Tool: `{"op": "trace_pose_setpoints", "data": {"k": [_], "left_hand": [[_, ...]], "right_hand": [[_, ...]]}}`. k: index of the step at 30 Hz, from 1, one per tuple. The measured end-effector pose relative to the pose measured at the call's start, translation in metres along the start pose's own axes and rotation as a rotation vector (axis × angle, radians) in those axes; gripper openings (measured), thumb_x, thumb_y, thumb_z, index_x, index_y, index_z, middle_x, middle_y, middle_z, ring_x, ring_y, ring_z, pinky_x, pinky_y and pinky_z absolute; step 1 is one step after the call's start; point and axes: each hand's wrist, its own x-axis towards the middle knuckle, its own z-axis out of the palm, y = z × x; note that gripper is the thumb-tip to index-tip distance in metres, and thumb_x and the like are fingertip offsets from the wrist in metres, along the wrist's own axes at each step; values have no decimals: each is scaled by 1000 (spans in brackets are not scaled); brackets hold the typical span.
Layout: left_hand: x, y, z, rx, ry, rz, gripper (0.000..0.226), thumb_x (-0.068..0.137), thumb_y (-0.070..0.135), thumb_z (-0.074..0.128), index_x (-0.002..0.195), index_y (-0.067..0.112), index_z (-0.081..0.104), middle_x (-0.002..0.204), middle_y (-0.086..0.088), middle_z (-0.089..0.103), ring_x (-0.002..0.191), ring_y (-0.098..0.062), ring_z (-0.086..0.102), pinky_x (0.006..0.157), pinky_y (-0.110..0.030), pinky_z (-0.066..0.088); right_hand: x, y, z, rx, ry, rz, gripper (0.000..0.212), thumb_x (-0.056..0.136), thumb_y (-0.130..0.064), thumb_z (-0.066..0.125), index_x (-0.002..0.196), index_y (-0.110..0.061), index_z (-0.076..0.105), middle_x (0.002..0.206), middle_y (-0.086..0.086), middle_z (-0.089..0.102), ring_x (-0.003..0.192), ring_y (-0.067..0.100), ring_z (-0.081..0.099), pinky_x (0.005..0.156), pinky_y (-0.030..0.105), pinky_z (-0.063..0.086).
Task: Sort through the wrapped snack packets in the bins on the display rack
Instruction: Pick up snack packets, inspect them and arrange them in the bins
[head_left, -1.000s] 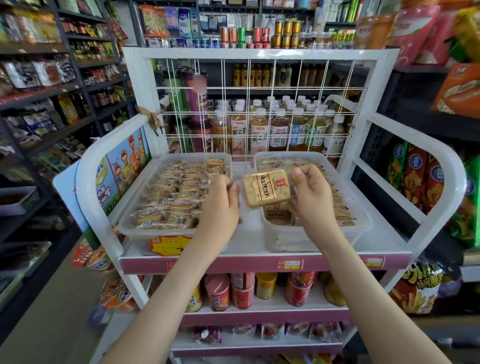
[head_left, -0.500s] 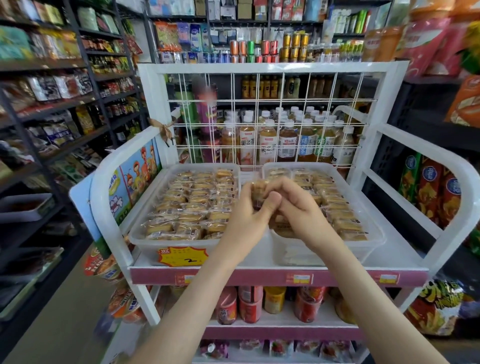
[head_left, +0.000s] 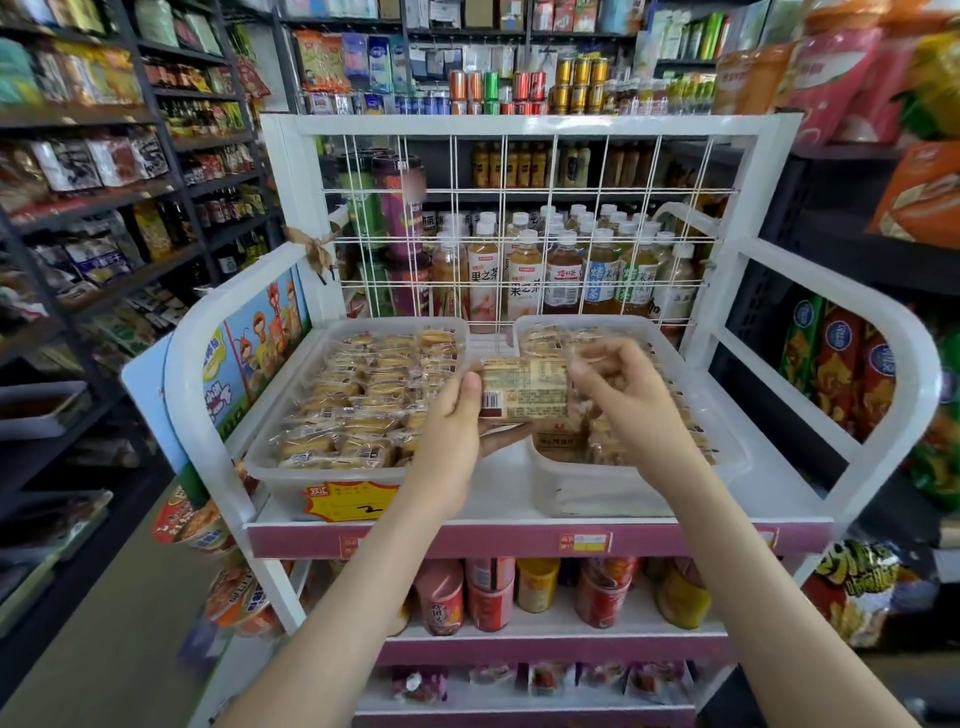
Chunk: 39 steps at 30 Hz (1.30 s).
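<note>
A white display rack stands in a shop aisle, and both hands are raised over the middle of its top shelf, close together and clamped on one wrapped snack packet. The left hand grips the packet's left end, thumb on top beside the barcode and fingers curled underneath. The right hand has its fingers curled at the packet's right end, pinching the clear wrapper there, though that edge is blurred. The packet is held level above the top shelf, printed label side up, over the gap between two clear plastic bins. The left bin, on the left half of the rack's top shelf, is filled with rows of similar wrapped packets and carries a yellow price tag on its front wall. The right bin, on the right half of the same shelf, holds more packets, partly hidden by the right hand. Behind the rack's wire grid back stand tea bottles. On the shelf below the rack's top shelf stand red and yellow cans.
</note>
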Motion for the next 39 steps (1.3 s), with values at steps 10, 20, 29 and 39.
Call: {"op": "trace_pose_setpoints", "data": {"k": [10,20,29,39], "left_hand": [[-4,-5,-1,170,53,-21,32,105,22,33,130,16,53,107,-7,68,92,-24,70,67,-33,61],[-10,-1,-3,350,136,114,33,106,24,32,91,21,61,96,-7,71,88,-22,71,79,-37,60],[-12,2,0,-11,128,-25,27,104,17,38,94,12,62,93,-11,71,88,-26,70,69,-35,61],[-9,6,2,330,120,87,30,105,23,35,89,25,61,95,-4,70,92,-23,70,78,-35,59]], "right_hand": [[-4,10,7,-75,19,95,15,99,-10,47,89,-14,57,80,5,64,61,17,55,55,32,48],[-13,11,1,65,-249,5,14,95,-14,56,107,-22,53,93,1,54,84,10,55,73,22,47],[-11,10,-15,139,-388,8,22,94,3,50,110,-12,51,80,2,56,71,13,57,70,27,50],[-11,12,-9,107,-169,37,24,91,11,49,93,-10,58,79,4,57,69,17,54,56,19,46]]}}
